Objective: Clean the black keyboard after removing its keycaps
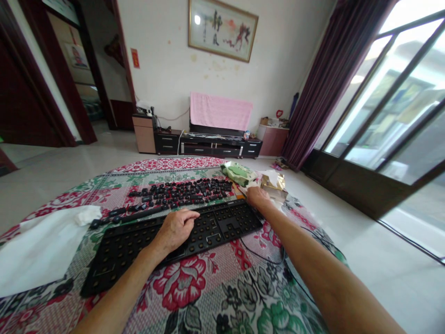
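Observation:
A black keyboard base (132, 243) with its keycaps removed lies across a round table covered by a floral cloth (215, 287). Loose black keycaps (181, 191) are laid out in rows just behind it. My left hand (175, 228) rests palm down on the middle of the keyboard base, fingers curled loosely. My right hand (257, 195) reaches past the keyboard's far right corner to a green wet-wipe pack (238, 172) and gold foil wrapper (274, 182); its fingers are hidden behind the back of the hand.
A white tissue sheet (41, 250) lies at the table's left. The keyboard's black cable (267, 257) trails off the right side. Beyond the table are a tiled floor, a low TV cabinet with a pink cloth (220, 111), dark curtains and large windows.

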`<state>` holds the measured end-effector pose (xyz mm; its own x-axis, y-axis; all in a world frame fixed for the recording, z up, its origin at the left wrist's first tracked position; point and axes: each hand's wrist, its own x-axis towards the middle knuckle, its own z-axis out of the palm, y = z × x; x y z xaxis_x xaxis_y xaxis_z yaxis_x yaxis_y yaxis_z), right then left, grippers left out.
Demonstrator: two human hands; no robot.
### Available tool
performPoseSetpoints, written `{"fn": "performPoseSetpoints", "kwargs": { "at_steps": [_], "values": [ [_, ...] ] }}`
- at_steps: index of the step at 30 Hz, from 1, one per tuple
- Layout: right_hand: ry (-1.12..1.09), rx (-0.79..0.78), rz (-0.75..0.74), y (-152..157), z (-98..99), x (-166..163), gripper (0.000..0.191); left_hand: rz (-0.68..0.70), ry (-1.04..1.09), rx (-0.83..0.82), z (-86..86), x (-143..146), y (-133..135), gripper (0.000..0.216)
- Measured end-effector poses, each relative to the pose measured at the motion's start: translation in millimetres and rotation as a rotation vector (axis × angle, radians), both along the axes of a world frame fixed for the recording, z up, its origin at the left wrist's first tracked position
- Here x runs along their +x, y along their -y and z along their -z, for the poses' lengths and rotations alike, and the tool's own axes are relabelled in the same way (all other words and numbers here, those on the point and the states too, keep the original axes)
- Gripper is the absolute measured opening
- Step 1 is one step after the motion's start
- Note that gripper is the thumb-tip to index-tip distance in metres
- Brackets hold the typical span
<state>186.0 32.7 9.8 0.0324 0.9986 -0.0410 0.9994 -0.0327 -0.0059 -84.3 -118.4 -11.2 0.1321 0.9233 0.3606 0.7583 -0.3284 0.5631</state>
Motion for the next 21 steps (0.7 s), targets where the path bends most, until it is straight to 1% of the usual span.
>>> {"fn": "performPoseSetpoints", "kwargs": {
  "at_steps": [4, 8, 11, 15, 18, 19, 21],
  "values": [
    [-0.024, -0.004, 0.02, 3.1, -3.4, 1.5, 0.036, 0.006, -0.013, -0.01, -1.4, 0.1, -0.5, 0.031],
    [-0.06, -0.002, 0.038, 6.1, -6.8, 2.0, 0.042, 0.004, -0.018, -0.018, -2.3, 0.2, -0.3, 0.032],
    [-0.096, -0.015, 0.045, 5.8, -8.8, 3.0, 0.037, 0.007, -0.023, -0.017, -1.7, 0.0, -0.1, 0.032],
    [-0.193, -0.108, 0.045, 4.9, -14.0, 5.3, 0.031, 0.014, -0.025, -0.008, -0.5, -0.2, 0.2, 0.032],
    [-0.296, -0.164, 0.017, 8.7, -21.1, 8.7, 0.031, 0.015, -0.022, 0.005, -0.1, -0.3, 0.9, 0.033],
    [-0.326, -0.161, 0.01, 10.7, -24.0, 10.3, 0.032, 0.014, -0.021, 0.007, -0.1, -0.3, 1.2, 0.033],
    [-0.364, -0.109, 0.004, 14.8, -30.4, 14.0, 0.033, 0.011, -0.018, 0.014, -0.3, -0.2, 1.5, 0.032]
  ]
}}
